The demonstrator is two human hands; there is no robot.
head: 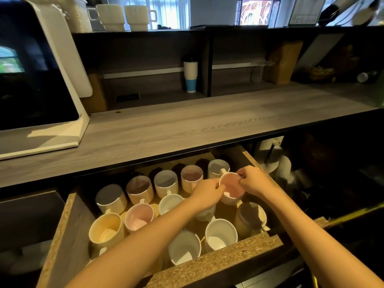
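Pink-lined mug (231, 187), at 1 o'clock in the open drawer (207, 265): fingers of left hand (208, 193) and right hand (252, 181) clamped on its rim, not yet released, handling judged midway.

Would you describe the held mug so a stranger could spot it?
Under the grey counter, an open drawer holds mugs. At its back right, left hand and right hand pinch one mug: rosy pink inside, its neighbours grey, brown or white.
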